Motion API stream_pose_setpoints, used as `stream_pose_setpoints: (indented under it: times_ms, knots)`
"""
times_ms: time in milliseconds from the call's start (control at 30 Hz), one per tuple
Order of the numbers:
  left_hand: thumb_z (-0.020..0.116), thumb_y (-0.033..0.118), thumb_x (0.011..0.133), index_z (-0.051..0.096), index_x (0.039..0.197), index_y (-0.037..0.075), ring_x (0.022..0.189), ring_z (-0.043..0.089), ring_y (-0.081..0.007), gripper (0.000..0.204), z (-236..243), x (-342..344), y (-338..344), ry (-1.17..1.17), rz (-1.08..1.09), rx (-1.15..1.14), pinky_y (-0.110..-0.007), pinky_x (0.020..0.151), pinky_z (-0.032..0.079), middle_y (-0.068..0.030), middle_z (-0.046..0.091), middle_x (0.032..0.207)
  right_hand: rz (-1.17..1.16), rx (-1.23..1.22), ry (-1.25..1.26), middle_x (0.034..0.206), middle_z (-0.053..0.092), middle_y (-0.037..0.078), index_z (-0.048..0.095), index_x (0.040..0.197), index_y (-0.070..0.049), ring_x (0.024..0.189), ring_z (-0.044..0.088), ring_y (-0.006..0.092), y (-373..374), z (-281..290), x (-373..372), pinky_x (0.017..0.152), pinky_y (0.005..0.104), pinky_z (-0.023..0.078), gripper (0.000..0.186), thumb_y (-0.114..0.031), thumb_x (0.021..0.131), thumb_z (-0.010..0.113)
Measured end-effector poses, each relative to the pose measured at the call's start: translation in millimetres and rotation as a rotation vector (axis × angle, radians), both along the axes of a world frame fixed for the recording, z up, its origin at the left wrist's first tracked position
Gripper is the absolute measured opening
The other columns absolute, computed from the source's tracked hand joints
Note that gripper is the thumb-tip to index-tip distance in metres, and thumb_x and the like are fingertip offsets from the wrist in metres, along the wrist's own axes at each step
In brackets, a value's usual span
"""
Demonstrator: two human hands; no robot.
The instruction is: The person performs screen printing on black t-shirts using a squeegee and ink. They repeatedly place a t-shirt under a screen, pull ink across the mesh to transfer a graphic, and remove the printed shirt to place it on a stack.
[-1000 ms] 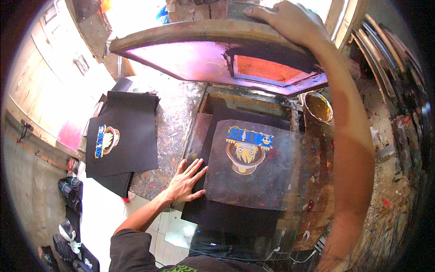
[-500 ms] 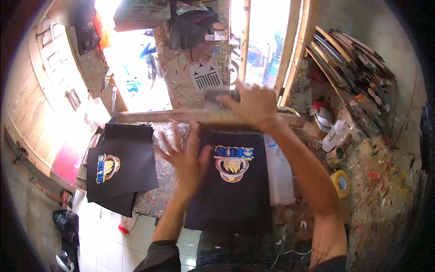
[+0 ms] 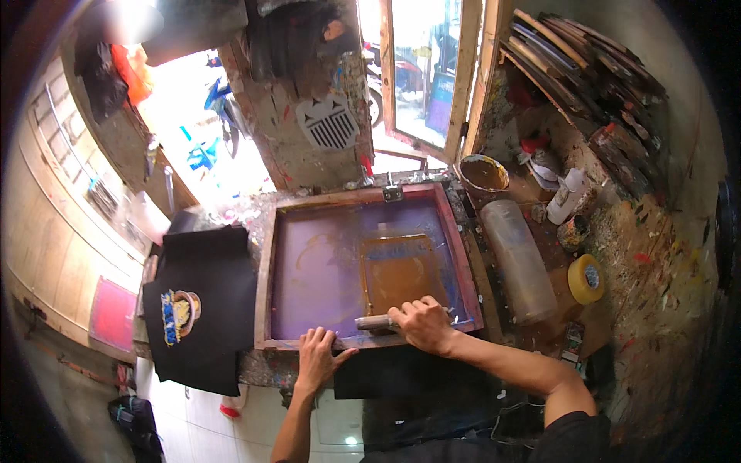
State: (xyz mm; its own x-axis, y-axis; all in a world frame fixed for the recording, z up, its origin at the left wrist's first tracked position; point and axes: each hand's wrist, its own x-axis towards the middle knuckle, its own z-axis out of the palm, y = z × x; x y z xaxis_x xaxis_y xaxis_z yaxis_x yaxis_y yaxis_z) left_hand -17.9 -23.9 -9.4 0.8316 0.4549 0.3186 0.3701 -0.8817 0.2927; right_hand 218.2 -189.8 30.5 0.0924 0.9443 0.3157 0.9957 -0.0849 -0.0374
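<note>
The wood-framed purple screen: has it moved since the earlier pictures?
Yes: the screen, raised earlier, has swung down and now lies flat over the paint-spattered workbench.

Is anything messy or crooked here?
Yes. The black sheets at the left are crooked, their edges not lined up. The surface at the right looks messy, with colourful splatters, maybe paint.

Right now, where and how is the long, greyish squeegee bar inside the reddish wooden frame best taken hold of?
The long, greyish squeegee bar is probably best gripped over its upper edge near mid-length, from above and the near side: it is narrow and lies crosswise by the near rail of the reddish wooden frame. The right hand grips it from above.
</note>
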Motion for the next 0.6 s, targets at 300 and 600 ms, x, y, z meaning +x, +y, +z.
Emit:
stream_pose_setpoints:
  times_ms: [300, 600]
  knots:
    - [0.079, 0.062, 0.076, 0.060, 0.087, 0.006, 0.088, 0.054, -0.0293, 0.060, -2, -4, 3, 0.003, 0.042, -0.029, -0.042, 0.083, 0.043, -0.0099, 0.054, 0.088, -0.066, 0.285, -0.173, 0.069, 0.062, 0.008, 0.066, 0.096, -0.012, 0.071, 0.070, 0.0278, 96, -29, 101, 0.071, 0.0465, 0.055, 0.013, -0.021, 0.087, 0.066]
    - [0.079, 0.060, 0.077, 0.062, 0.089, 0.006, 0.090, 0.054, -0.0295, 0.057, -1, -3, 9, 0.015, 0.046, -0.027, -0.043, 0.084, 0.043, -0.0095, 0.054, 0.090, 0.023, -0.305, 0.189, 0.087, 0.070, 0.023, 0.059, 0.108, -0.007, 0.083, 0.070, 0.0453, 116, 39, 127, 0.071, 0.0551, 0.055, 0.036, -0.033, 0.087, 0.075]
